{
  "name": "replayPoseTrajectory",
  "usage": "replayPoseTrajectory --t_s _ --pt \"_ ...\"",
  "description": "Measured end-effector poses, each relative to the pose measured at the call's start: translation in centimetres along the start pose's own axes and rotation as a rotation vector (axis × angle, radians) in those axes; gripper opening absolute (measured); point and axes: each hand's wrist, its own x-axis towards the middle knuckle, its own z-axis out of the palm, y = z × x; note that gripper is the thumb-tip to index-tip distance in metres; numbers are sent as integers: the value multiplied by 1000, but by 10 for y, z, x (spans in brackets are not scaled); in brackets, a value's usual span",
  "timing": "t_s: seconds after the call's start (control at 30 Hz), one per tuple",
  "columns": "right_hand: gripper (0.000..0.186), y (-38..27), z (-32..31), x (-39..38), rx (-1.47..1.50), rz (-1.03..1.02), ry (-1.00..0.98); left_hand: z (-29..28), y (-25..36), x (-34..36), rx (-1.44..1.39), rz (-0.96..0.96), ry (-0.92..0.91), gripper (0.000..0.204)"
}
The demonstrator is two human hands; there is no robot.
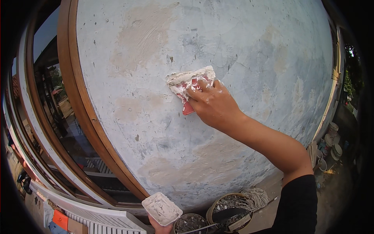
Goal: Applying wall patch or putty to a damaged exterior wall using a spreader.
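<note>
One putty-coated scraper (186, 83) in right fingers (196, 94)

And here's the wall (249, 35), pale blue, scuffed, blotched with beige patches (146, 35), bright in the daylight! To the left, a brown frame (86, 105) borders a dark, reflecting window (74, 134), white slats (95, 227) below it. Grey floor (260, 219) at the wall's foot; far right, buckets (336, 151) stand in shade, greenery (350, 50) above them.

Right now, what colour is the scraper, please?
The scraper is red, smeared whitish, in the head view.
</note>
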Motion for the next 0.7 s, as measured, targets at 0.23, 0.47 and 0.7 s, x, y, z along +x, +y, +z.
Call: replayPoseTrajectory --t_s 0.23,0.47,0.7 --pt "15 3 -4 -9 67 17 -93 51 -25 5 322 141 626 49" --pt "19 -4 -10 -26 107 41 -162 26 -24 0 273 166 445 61" --pt "19 23 -51 -10 128 135 21 42 -22 -9 306 224 420 61"
